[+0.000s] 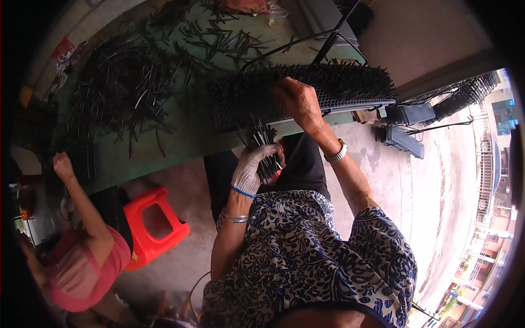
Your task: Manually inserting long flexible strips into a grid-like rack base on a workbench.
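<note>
My left hand (256,167), in a pale knitted glove with a blue cuff edge, is closed around a bundle of thin black strips (264,143) just below the table's near edge. Bare, with a watch at the wrist, my right hand (302,104) is over a long black perforated panel (350,105). Its fingers are bent together in a pinch; whatever they hold is hidden against the dark panel. Black strips (350,82) stand densely upright along the panel's far part, while bare holes show along its near edge.
A large loose heap of black strips (123,82) covers the left of the green table (180,147). A co-worker's hand (63,165) is at the table's left end, near a red plastic stool (158,218). Metal-framed black panels (410,113) stand at right.
</note>
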{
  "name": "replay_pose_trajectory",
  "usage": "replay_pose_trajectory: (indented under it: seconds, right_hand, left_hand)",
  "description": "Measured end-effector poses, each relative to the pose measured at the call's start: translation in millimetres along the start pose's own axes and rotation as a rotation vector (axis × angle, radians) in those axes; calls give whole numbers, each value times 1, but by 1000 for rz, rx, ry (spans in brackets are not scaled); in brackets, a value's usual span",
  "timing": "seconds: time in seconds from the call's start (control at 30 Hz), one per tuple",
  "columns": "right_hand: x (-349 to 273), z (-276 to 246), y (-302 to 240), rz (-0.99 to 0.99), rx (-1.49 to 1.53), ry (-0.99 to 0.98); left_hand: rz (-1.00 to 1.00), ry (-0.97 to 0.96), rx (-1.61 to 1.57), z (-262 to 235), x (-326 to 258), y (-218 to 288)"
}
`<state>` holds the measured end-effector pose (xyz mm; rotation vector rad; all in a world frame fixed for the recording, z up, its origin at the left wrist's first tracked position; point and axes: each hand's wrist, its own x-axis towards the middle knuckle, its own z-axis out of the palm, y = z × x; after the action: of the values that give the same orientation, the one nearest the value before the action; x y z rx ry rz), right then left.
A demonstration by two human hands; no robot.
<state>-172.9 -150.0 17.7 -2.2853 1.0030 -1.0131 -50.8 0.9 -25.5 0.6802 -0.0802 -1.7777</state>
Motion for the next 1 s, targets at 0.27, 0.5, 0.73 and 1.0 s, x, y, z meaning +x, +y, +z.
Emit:
replay_pose_trajectory:
  seconds: [0.27,0.5,0.73,1.0]
  right_hand:
    - [13,-3,-10,215,381,292]
    - [16,12,0,312,502,334]
    - [15,15,0,290,555,335]
    - [12,19,3,274,628,352]
  left_hand:
    - [-38,17,-89,15,-1,0]
    - [-86,-9,-154,8,6,-2]
    - [-29,96,-9,16,5,2]
    - [21,149,57,19,5,0]
